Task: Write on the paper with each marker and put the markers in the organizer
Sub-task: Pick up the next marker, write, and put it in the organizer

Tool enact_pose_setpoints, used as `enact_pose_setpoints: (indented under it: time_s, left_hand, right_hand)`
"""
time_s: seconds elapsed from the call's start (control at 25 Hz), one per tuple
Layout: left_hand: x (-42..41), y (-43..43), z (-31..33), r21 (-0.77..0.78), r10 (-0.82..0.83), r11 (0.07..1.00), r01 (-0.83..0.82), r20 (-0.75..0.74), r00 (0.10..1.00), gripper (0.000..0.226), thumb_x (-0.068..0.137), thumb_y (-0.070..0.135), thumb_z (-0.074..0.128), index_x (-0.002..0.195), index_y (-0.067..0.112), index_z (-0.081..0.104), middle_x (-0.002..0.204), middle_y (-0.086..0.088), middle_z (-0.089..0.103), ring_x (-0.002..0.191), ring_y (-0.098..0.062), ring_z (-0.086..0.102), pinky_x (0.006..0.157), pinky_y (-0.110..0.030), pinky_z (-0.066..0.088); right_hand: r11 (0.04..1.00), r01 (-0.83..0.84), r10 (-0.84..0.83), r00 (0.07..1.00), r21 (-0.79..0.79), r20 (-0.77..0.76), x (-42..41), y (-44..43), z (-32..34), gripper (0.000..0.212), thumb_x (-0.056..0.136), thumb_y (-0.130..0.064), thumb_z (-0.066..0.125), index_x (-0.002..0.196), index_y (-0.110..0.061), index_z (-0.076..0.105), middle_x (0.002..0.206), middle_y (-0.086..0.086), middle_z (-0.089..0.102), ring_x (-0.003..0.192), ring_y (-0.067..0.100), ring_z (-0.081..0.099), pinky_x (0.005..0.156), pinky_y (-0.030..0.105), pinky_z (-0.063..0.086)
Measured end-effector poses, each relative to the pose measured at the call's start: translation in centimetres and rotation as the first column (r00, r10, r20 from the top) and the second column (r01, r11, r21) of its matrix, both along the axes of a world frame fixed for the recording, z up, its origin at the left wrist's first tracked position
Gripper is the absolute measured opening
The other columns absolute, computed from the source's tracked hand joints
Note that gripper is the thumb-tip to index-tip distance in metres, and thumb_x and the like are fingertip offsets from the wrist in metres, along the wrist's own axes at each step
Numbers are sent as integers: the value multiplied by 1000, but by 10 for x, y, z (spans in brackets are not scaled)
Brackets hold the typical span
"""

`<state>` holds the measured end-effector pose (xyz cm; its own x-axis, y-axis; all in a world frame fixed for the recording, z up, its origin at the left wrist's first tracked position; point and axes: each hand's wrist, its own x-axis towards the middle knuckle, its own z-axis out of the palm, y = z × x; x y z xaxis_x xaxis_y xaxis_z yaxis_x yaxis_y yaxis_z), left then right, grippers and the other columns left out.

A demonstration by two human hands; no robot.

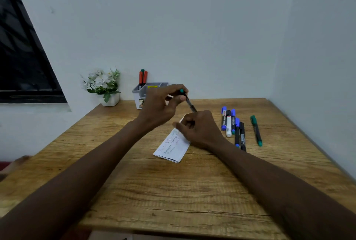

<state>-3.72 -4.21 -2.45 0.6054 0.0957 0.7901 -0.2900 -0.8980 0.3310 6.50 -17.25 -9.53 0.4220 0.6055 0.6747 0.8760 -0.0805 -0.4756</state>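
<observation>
Wooden desk [173,191] with a pale oak grain, seen from my own eyes as I look down along both bare forearms. A dark window [23,47] fills the wall to the far left.

At the desk's far left corner stands a small white pot of white flowers [102,83]. Just to its right, at the far edge, sits a grey organizer [154,84]. Three markers [143,77], two orange and one green, stand upright in its left compartment.

My left hand [161,104] is raised in front of the organizer. Its thumb and curled fingers pinch the green top end of a dark marker [189,104]. That marker slants down and to the right into my right hand [200,130], whose fingers are curled tightly round its lower end; the tip is hidden inside the fist.

My right hand rests on the far end of a folded white paper [173,147], which lies near the middle of the desk and carries a few lines of handwriting.

Right of that hand, five markers lie in a close row [233,124], with blue, black and white barrels side by side. One loose green marker [256,130] lies apart from them, nearer the desk's right edge.
</observation>
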Motion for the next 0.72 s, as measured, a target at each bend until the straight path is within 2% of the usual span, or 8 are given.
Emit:
enact_pose_setpoints:
  time_s: [0.12, 0.28, 0.4, 0.44, 0.52, 0.6, 0.72]
  left_hand:
    - [-22, 20, -5, -8, 78, 997, -78, 99, 992, 17, 91, 6, 73, 108, 6, 75, 94, -2, 78, 82, -9, 73, 72, -25, 61]
    - [-34, 17, -17, 36, 6, 999, -9, 88, 996, 19, 86, 8, 80, 106, 7, 78, 94, -1, 79, 84, -6, 74, 72, -22, 61]
    - [-24, 13, -18, 61, -70, 996, 65, 92, 993, 23, 85, 12, 84, 106, 7, 80, 96, -1, 80, 83, -5, 74, 71, -18, 59]
    - [-21, 13, -20, 39, -60, 998, 57, 94, 994, 24, 85, 14, 83, 108, 8, 79, 99, -1, 80, 84, -5, 74, 72, -19, 60]
    - [-14, 18, -27, 1, -3, 1000, 3, 64, 998, 27, 88, 19, 80, 114, 10, 78, 105, -2, 79, 88, -2, 72, 73, -22, 61]
    - [-9, 25, -39, 38, -8, 999, 10, -49, 999, 29, 92, 23, 75, 119, 12, 76, 109, -2, 79, 89, 4, 67, 72, -22, 60]
    - [-7, 26, -55, 72, -93, 991, 112, -230, 969, 27, 97, 24, 69, 123, 19, 75, 104, 2, 80, 80, 3, 67, 68, -13, 52]
  right_hand:
    - [975, 103, -116, 992, 197, 54, -1, -3, 1, 32, 81, -47, 79, 74, -16, 73, 48, -6, 59, 41, 6, 51, 49, 21, 40]
    - [994, 81, -85, 995, 78, 47, -5, -3, 2, 36, 84, -44, 78, 113, -23, 72, 58, -8, 65, 52, 4, 59, 60, 20, 47]
    - [995, 42, -47, 998, 86, 48, -6, -4, 4, 16, 93, -26, 71, 104, -18, 77, 74, -6, 73, 62, 4, 63, 59, 22, 50]
    - [992, 52, -51, 999, 119, -13, -5, -4, 4, 12, 94, -22, 70, 101, -16, 77, 75, -4, 74, 62, 6, 65, 59, 21, 51]
    - [970, 71, 3, 954, 233, -300, 0, -3, 6, 8, 93, -13, 70, 96, -9, 76, 76, 5, 76, 61, 16, 72, 60, 28, 60]
    - [944, 8, 188, 807, 329, -560, 2, -3, 10, 10, 94, -8, 67, 90, 0, 72, 76, 19, 76, 61, 30, 74, 62, 40, 63]
    - [945, -116, 300, 680, 306, -669, 3, -4, 14, 31, 98, -19, 64, 87, 10, 69, 73, 26, 74, 53, 32, 70, 57, 37, 61]
